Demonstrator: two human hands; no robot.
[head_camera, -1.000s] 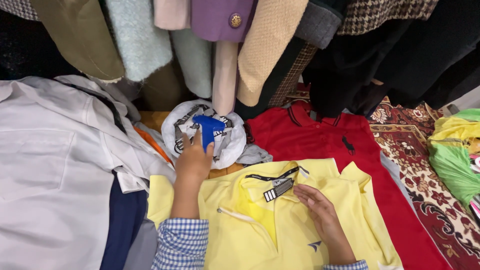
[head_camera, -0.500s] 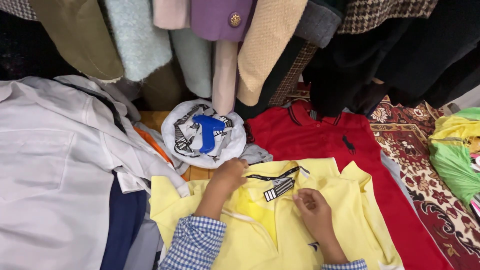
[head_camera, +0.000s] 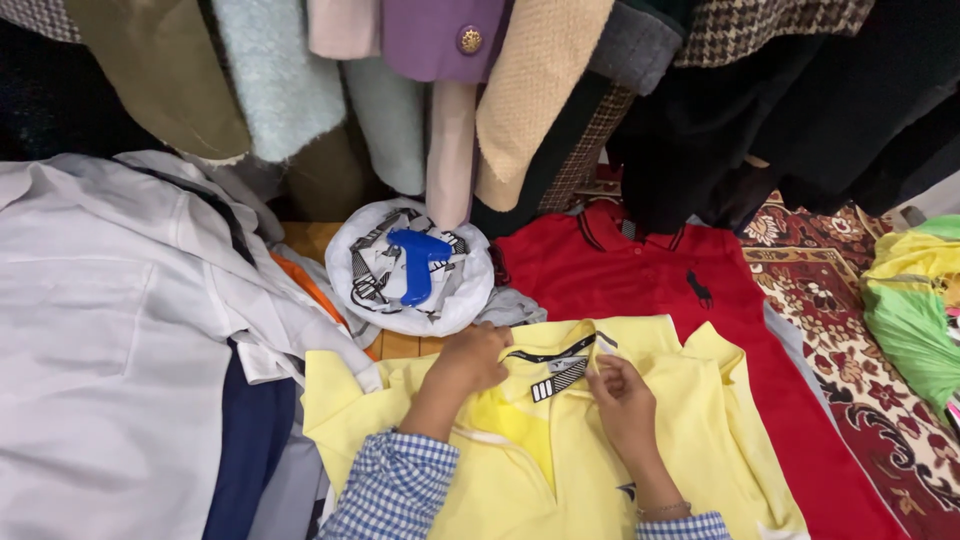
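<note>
While two hands (head_camera: 540, 385) pinch one collar (head_camera: 560, 355)

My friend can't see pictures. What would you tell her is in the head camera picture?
Two hands, the left hand and the right hand, hold the collar of a yellow polo shirt lying flat. Behind it a blue tagging gun lies on a white bag, beside a red polo shirt and a white shirt. Coats hang above.

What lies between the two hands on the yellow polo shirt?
In the head view, the yellow polo shirt's collar with its black-and-white striped neck label lies between the left hand and the right hand.
</note>
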